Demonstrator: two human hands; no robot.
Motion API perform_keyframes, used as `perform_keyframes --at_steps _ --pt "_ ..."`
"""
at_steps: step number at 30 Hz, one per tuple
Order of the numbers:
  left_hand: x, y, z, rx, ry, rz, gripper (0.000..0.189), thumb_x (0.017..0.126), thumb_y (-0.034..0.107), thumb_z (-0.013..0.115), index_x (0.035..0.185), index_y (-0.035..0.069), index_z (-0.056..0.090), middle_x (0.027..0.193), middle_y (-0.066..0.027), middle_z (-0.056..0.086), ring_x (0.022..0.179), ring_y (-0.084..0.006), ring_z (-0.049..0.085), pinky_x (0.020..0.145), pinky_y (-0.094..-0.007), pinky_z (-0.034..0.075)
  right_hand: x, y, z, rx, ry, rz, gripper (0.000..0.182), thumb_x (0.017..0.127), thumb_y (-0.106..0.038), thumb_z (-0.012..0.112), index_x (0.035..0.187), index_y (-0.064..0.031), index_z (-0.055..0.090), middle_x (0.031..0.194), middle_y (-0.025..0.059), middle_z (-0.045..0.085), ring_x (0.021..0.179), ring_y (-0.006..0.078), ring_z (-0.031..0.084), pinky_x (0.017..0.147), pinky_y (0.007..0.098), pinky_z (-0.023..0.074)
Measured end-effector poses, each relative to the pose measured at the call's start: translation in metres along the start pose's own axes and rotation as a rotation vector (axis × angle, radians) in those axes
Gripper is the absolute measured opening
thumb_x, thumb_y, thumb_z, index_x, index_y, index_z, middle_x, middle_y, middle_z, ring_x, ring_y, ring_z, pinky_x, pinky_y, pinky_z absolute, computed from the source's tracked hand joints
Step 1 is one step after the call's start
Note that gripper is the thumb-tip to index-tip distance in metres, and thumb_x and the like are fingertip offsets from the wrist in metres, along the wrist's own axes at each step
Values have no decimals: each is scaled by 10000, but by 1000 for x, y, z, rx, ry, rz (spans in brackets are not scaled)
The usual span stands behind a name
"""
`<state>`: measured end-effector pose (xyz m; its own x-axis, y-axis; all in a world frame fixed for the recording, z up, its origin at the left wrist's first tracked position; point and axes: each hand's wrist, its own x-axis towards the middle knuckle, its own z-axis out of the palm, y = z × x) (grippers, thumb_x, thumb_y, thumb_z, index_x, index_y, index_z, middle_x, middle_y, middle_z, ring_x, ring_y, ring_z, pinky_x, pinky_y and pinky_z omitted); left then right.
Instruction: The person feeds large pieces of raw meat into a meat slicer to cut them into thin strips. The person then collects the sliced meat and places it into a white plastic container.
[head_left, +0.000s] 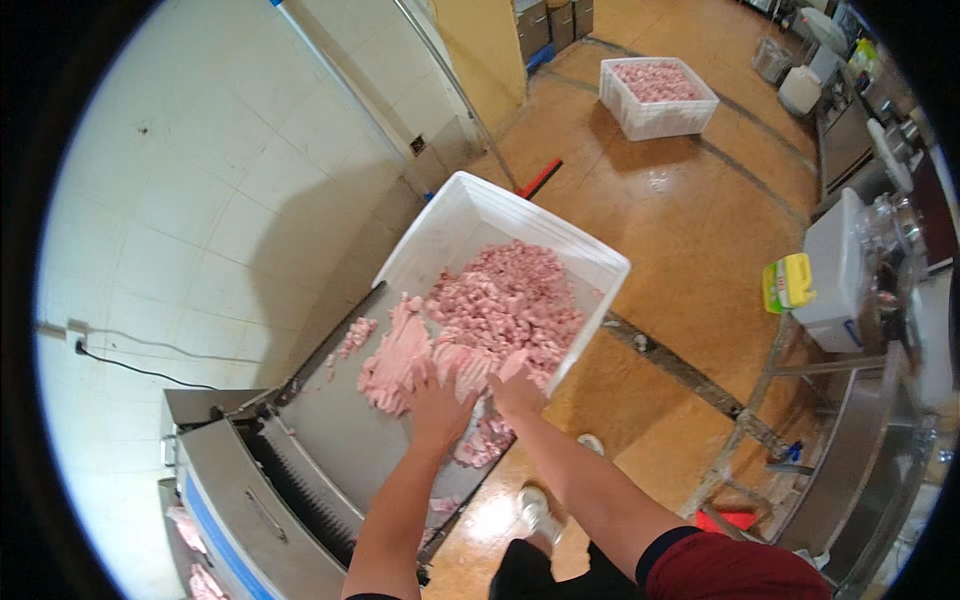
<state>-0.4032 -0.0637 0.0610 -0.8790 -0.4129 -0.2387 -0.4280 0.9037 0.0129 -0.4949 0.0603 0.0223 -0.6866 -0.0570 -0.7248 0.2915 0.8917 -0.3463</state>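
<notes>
Both hands are over slabs of pale pink raw meat or fat (397, 352) at the lower end of a stainless-steel chute (330, 442). My left hand (437, 401) presses on a slab with its fingers spread. My right hand (517, 390) is at the slab's right part, by a pale piece; whether it grips the piece is unclear. Beyond the hands, a white plastic crate (616, 279) holds a heap of diced pink meat (510, 300). Small scraps (356, 336) lie along the chute's left edge, and more pieces (484, 441) lie near its right edge, beside my wrists.
A steel machine (255, 502) with a toothed roller (307, 465) adjoins the chute. Tiled wall (202, 202) stands left. A second filled crate (664, 116) and a red floor squeegee (540, 178) are farther off. A yellow jug (787, 283) and steel sinks (855, 457) are right.
</notes>
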Motion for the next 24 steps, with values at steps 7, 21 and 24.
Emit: perform_keyframes --at_steps 7,21,24 --pt "80 -102 -2 -5 75 -175 763 919 529 634 1515 94 442 1553 -256 396 1450 -440 342 1174 -605 257 1 -4 -1 -342 -242 -370 654 1017 -535 424 1430 -34 502 1298 231 637 1202 409 618 1019 722 389" --pt "87 -94 6 -113 56 -200 779 928 502 637 1539 76 407 1575 -244 355 1470 -413 304 1185 -606 226 140 -7 10 -128 -60 -128 374 868 -262 659 1112 20 691 1036 244 723 986 392 709 846 482 562" --pt "94 -95 6 -121 39 -172 766 934 470 642 1539 65 402 1577 -255 350 1458 -436 315 1187 -597 229 198 17 59 -106 -144 -37 381 871 -278 664 1074 43 681 1037 268 717 981 384 717 834 479 567"
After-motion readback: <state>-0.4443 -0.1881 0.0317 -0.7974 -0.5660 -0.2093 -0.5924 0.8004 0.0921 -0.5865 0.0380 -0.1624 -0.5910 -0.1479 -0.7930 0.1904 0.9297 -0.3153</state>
